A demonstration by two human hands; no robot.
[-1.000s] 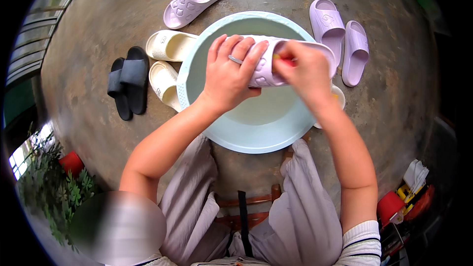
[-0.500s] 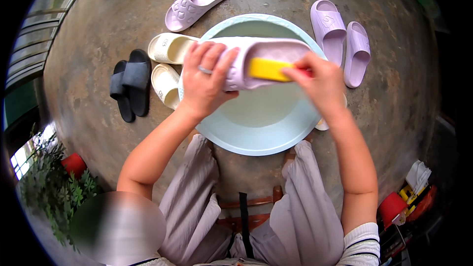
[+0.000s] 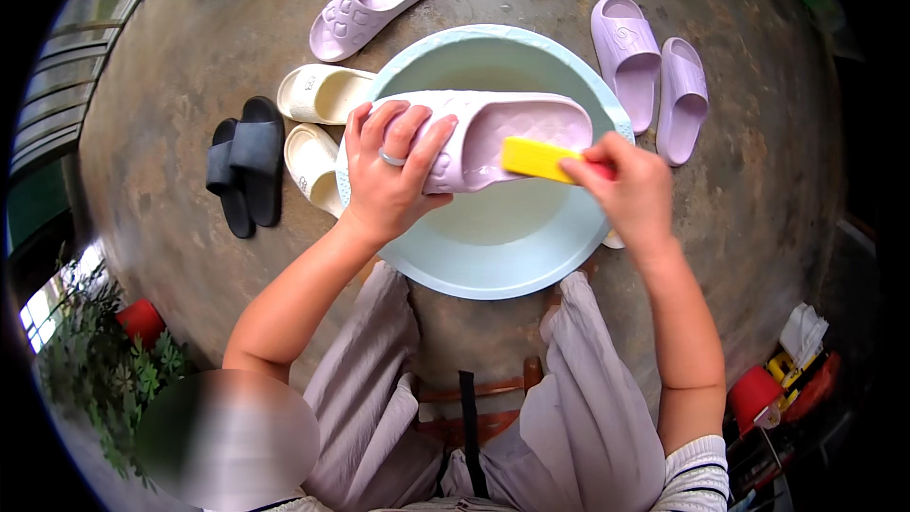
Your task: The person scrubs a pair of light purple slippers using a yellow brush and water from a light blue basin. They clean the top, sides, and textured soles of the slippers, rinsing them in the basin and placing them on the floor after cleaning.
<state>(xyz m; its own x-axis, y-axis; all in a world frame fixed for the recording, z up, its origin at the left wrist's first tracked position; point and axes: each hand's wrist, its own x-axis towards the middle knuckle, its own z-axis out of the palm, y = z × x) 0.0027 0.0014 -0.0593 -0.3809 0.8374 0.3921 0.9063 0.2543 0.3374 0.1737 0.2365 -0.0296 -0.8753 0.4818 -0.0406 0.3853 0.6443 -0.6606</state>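
My left hand (image 3: pixel 391 171) is wrapped round the strap end of a pale purple slipper (image 3: pixel 531 118), its fingers over the top and the thumb below. The slipper is held sideways above a light blue basin (image 3: pixel 464 270) of cloudy water (image 3: pixel 502 218). In my right hand (image 3: pixel 633 188) I pinch a yellow scrubbing brush (image 3: pixel 536 159) with a red part near my fingers. The yellow end lies against the near edge of the slipper's footbed. My fingers hide part of the brush.
Beyond the basin lies another purple slipper (image 3: pixel 379 2). A second purple pair (image 3: pixel 630 57) is at the right. Left of the basin are cream slippers (image 3: pixel 322 95) and black slides (image 3: pixel 258 161). A leafy plant (image 3: pixel 104 360) and a red bucket (image 3: pixel 754 393) stand at the sides.
My right hand has brought the brush slightly nearer to me and to the right along the slipper. The slipper in my left hand has dropped a little lower in view.
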